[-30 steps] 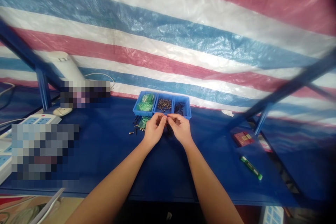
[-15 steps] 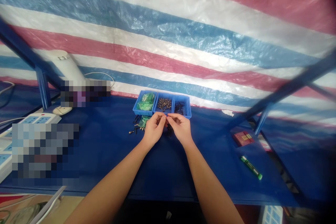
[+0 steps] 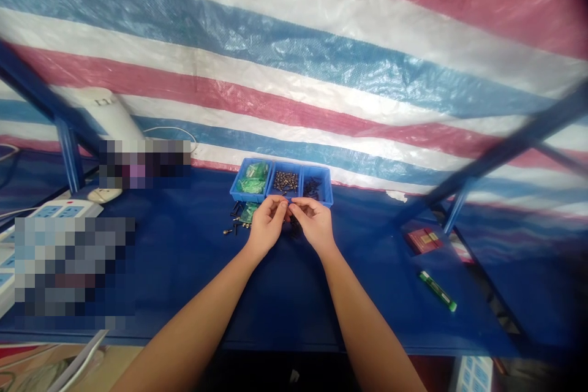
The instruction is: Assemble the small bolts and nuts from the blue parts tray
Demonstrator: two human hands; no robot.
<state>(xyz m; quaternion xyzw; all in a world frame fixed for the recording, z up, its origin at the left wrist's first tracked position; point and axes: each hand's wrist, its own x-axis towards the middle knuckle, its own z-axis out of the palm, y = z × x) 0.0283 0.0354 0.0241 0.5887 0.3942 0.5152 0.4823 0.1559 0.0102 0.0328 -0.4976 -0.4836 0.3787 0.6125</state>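
My left hand (image 3: 267, 222) and my right hand (image 3: 315, 222) meet fingertip to fingertip, each closed in a pinch. Whatever lies between the fingers is too small and too covered to make out. Just behind them stand three joined blue bins: the left bin (image 3: 235, 193) has green packets (image 3: 252, 178), the middle one has small brass-coloured fittings (image 3: 285, 182), the right one has black screw-like pieces (image 3: 312, 187). Beside my left hand lie a green packet (image 3: 248, 213) and several loose small parts (image 3: 228, 231) on the blue tabletop (image 3: 184, 269). Dark pieces (image 3: 294, 229) lie partly hidden beneath my hands.
To the right are a dark red box (image 3: 423, 241) and a green tube-shaped pack (image 3: 437, 291). A white power strip (image 3: 59, 211) and a blurred-out patch occupy the left side. Blue frame bars (image 3: 68, 153) rise at both ends, before a striped plastic sheet (image 3: 294, 61).
The whole view has shifted slightly, so the scene sits a little further left. My hands stay pinched together, with only a slight shift of the fingers.
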